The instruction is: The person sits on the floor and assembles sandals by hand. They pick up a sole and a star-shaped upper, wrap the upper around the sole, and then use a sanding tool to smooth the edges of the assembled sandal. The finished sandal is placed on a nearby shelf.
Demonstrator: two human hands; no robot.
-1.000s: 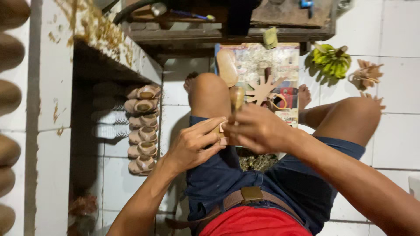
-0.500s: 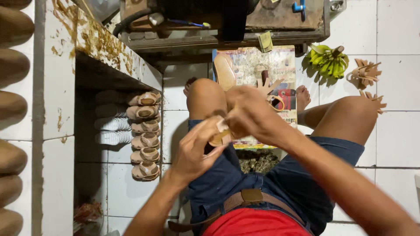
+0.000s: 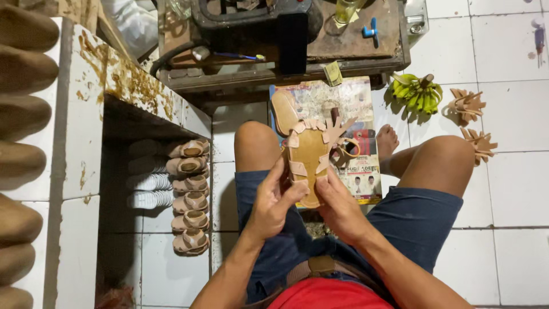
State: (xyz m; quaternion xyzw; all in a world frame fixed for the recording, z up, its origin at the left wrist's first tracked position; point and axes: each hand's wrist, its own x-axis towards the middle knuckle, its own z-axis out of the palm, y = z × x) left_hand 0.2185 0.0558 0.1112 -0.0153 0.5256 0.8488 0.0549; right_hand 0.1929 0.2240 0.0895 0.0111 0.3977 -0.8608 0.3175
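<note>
I sit on a tiled floor and hold a small tan sandal (image 3: 309,154), sole up, above my lap. Pale pink strap ends are folded over its edges. My left hand (image 3: 273,201) grips its near left side, thumb pressing a strap. My right hand (image 3: 338,205) grips the near right side, thumb on the sole's edge. More loose pink strap pieces (image 3: 342,129) fan out at the sandal's far right.
A printed paper sheet (image 3: 354,109) lies on the floor under the sandal. Several finished sandals (image 3: 190,194) stand in a row at the left beside a tiled bench (image 3: 86,114). Green bananas (image 3: 416,91) and cut strap pieces (image 3: 468,105) lie at the right. A dark machine (image 3: 257,28) stands ahead.
The sandal has been turned from bunched between my hands to sole-up and stretched away from me. Both hands shifted to its near end.
</note>
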